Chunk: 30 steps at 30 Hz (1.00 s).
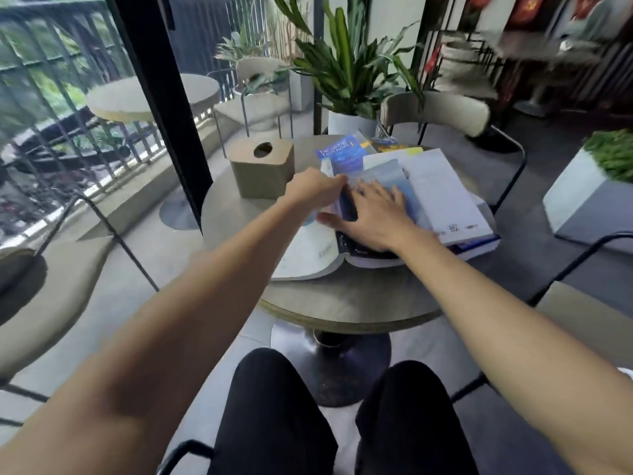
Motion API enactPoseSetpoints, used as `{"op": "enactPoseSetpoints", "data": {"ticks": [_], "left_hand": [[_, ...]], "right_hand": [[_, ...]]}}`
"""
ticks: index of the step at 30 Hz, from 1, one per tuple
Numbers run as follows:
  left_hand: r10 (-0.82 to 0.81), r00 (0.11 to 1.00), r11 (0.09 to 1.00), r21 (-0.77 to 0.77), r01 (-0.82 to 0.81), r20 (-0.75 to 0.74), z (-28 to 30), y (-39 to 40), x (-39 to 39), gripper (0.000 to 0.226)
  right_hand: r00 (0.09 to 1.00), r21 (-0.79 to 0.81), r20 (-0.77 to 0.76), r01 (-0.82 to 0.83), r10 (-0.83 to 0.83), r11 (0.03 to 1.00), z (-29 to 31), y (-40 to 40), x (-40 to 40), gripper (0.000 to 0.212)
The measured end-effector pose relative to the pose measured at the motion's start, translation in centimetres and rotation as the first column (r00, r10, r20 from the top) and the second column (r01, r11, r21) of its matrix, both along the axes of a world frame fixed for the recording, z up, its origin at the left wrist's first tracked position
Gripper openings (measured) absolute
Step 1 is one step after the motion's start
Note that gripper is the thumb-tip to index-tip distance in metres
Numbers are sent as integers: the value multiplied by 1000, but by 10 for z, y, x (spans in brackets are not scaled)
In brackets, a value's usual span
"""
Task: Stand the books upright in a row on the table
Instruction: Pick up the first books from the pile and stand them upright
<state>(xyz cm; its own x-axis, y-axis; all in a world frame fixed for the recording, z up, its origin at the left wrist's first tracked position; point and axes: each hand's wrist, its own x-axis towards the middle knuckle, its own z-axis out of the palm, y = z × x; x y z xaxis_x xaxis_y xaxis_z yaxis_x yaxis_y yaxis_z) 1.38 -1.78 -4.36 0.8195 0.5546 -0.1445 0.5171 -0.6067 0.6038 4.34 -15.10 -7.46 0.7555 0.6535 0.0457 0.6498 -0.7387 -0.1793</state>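
Your books [404,200] lie in a loose heap on the far right part of the round table [342,303], none of them upright yet, so the row is not begun; your right hand [373,217] lies flat with its fingers spread on the pale blue cover [387,176] in the middle of the heap, thumb out to the left, which looks like a way to pin the pile so it does not slide while the other hand works; your left hand [315,190] reaches in at the heap's left edge with its fingers curled against the books there, but motion blur hides whether it pinches a cover or only pushes, so I cannot tell its grip; a big white book [445,197] lies slanted on top at the right, resting over a darker one below it, and a blue book [339,154] with pale lettering sits at the far end, partly under the others; nearest you an open book [308,258] sprawls with its pages curving toward the table edge, likely why the heap sits so unevenly; the tissue box [262,168] stands to the left, apart from the books, and may serve as a stop for the row; judge the thick white book as the steadiest to stand first, since thin ones will tip without a neighbour; close the open one before you lift it
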Motion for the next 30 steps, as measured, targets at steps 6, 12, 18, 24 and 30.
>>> {"op": "enactPoseSetpoints", "data": {"ticks": [6, 12, 18, 24, 30], "left_hand": [[20, 998, 995, 92, -26, 67, 0, -8, -9, 47], [100, 942, 983, 112, -142, 321, 14, -11, -21, 44], [59, 769, 983, 95, -154, 636, 49, -20, -48, 39], [-19, 594, 959, 183, -217, 805, 48, -29, -64, 34], [-136, 473, 954, 243, -174, 871, 8, -29, -58, 25]], "right_hand": [[1000, 5, -1, -25, 25, 1000, 1, 6, -3, 113], [993, 296, -54, -87, 107, 951, 4, 10, -16, 108], [938, 669, -144, -143, 316, 729, 26, 12, -35, 98], [919, 678, -164, -159, 358, 718, 33, 15, -34, 119], [897, 668, -212, -156, 387, 727, 29, 17, -29, 129]]}}
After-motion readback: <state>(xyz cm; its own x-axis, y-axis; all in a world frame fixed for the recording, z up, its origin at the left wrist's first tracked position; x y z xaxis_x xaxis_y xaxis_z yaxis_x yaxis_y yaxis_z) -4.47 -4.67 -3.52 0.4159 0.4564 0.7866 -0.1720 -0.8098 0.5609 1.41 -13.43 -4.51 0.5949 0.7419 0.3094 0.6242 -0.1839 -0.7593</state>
